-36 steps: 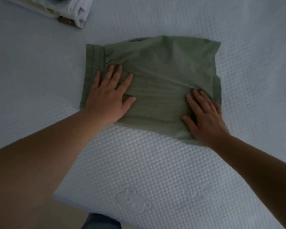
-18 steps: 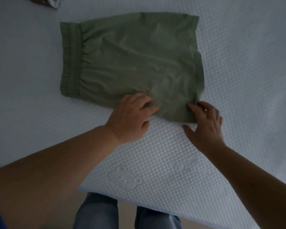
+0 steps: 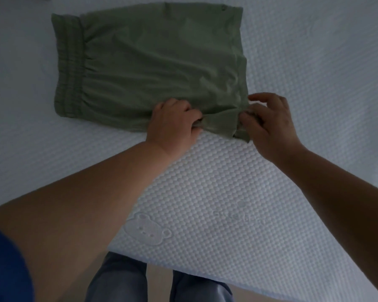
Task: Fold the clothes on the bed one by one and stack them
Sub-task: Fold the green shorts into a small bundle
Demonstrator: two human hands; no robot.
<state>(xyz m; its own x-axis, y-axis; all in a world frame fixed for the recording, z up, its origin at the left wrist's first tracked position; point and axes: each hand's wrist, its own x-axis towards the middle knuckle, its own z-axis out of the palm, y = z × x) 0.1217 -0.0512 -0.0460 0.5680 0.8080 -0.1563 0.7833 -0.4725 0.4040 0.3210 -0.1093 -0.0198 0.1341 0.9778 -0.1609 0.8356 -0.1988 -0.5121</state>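
On the white quilted bed (image 3: 227,182), the left hand (image 3: 172,125) and right hand (image 3: 268,125) each pinch the near edge of the green shorts (image 3: 157,62), bunching cloth between them.

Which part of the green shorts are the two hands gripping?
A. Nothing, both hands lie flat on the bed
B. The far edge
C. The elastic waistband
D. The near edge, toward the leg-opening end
D: the left hand and right hand both pinch the near edge of the green shorts, away from the waistband.

White textured bed (image 3: 238,192); green shorts (image 3: 153,62) lying flat on it.
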